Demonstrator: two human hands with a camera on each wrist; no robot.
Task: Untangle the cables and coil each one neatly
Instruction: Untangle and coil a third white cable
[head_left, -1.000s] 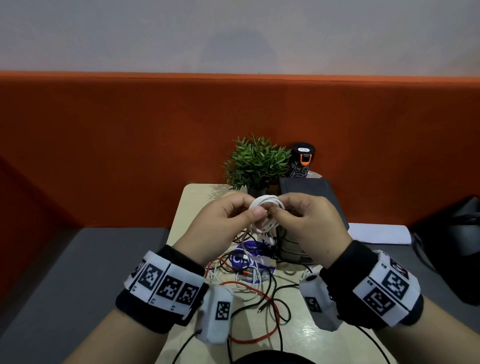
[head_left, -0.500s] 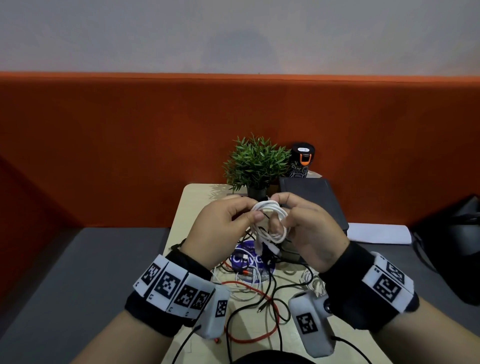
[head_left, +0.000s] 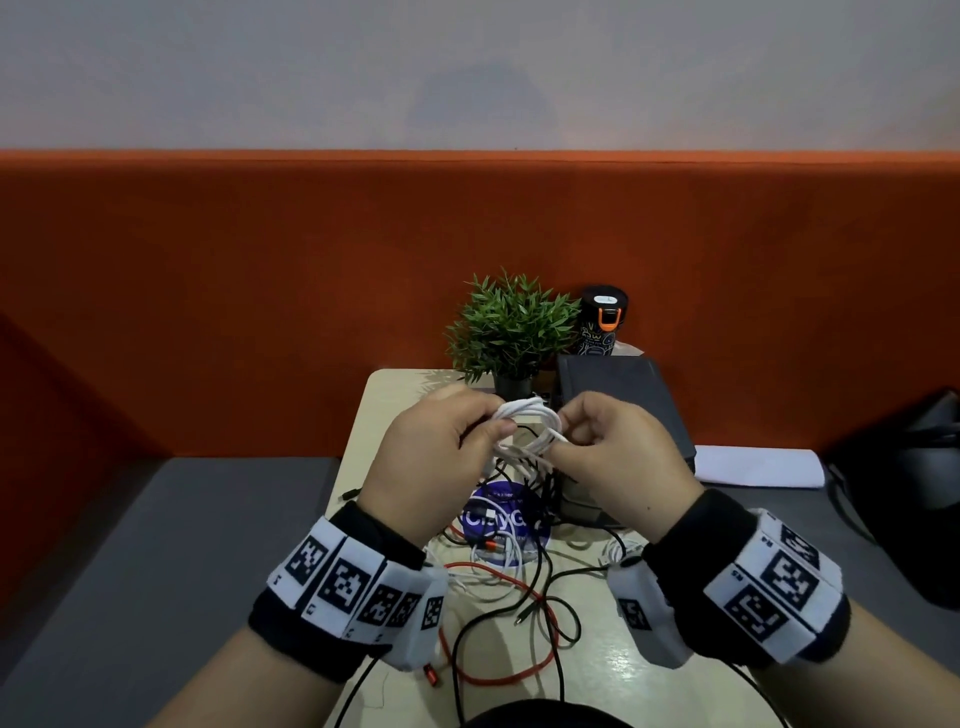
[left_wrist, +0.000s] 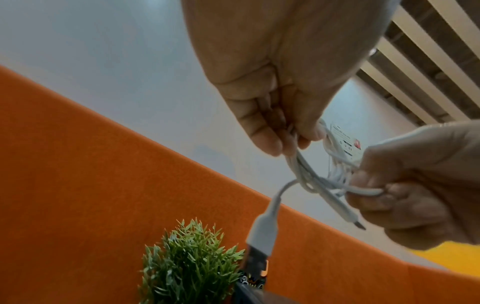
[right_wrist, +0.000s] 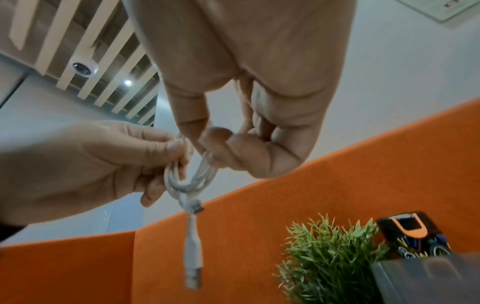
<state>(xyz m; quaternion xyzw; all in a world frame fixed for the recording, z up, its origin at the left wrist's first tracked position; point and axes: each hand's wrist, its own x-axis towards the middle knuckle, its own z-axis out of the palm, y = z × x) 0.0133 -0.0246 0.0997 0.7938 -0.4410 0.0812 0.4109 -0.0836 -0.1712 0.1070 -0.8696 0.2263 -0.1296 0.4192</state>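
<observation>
A small coil of white cable (head_left: 530, 431) is held in the air above the table between both hands. My left hand (head_left: 441, 457) pinches its left side with thumb and fingers. My right hand (head_left: 608, 457) grips its right side with curled fingers. In the left wrist view the white cable (left_wrist: 311, 174) has a USB plug (left_wrist: 261, 234) dangling below and a small plug end near the right hand. The right wrist view shows the white cable (right_wrist: 187, 176) looped between the hands, its USB plug (right_wrist: 193, 265) hanging down. Black, red and white cables (head_left: 519, 597) lie tangled on the table.
The beige table (head_left: 395, 410) is narrow, with grey surfaces on both sides. At its far end stand a potted green plant (head_left: 511, 327), a black bottle with an orange clip (head_left: 602, 322) and a dark box (head_left: 623, 410). A round blue sticker (head_left: 498, 519) lies under the cables.
Both hands have kept hold of the white coil and shifted slightly lower and closer. The right hand has turned around the coil's right side, and the loose end now hangs below.
</observation>
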